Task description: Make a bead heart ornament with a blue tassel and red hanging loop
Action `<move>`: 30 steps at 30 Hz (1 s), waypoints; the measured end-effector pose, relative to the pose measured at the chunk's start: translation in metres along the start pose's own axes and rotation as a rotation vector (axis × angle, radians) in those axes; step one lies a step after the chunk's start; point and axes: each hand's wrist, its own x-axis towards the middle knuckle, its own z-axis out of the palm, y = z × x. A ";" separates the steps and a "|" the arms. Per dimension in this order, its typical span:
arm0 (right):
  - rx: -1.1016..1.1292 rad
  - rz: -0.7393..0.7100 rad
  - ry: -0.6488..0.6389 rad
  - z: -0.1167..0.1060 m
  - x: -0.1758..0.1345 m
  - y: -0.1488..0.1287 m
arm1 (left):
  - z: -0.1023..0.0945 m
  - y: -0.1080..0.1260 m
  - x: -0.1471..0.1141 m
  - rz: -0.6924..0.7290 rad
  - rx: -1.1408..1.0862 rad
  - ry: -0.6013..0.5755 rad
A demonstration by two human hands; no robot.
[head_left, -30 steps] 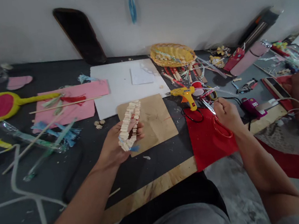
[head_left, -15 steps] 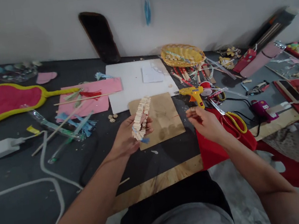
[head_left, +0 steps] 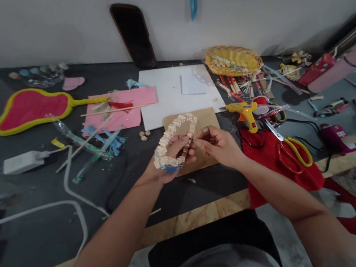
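Observation:
My left hand (head_left: 169, 163) grips a ring made of small pale wooden blocks (head_left: 174, 140), held above a brown cardboard sheet (head_left: 199, 124). A bit of blue material shows at the ring's lower end. My right hand (head_left: 217, 146) meets the ring at its right side, fingertips pinching it near the left hand's thumb. Red and yellow scissors (head_left: 290, 149) lie on a red sheet (head_left: 266, 157) to the right, apart from both hands.
A yellow glue gun (head_left: 244, 111), a yellow basket (head_left: 232, 59), white paper (head_left: 173, 94), pink paper (head_left: 119, 110), a red and yellow paddle shape (head_left: 30, 109), a white adapter (head_left: 22, 162) with cable and a purple tool (head_left: 332, 135) lie on the dark table.
My right hand let go of the scissors, left them on the red sheet and moved left to the block ring. The view has shifted left.

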 end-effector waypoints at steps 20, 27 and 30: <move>0.136 0.089 -0.059 0.001 0.003 0.001 | -0.003 -0.007 0.003 -0.026 0.035 -0.039; 0.120 0.083 -0.072 -0.004 0.004 -0.001 | -0.006 -0.008 0.003 0.008 0.012 -0.082; 0.059 0.025 -0.012 -0.016 0.005 -0.004 | -0.003 -0.002 0.002 0.016 -0.001 -0.031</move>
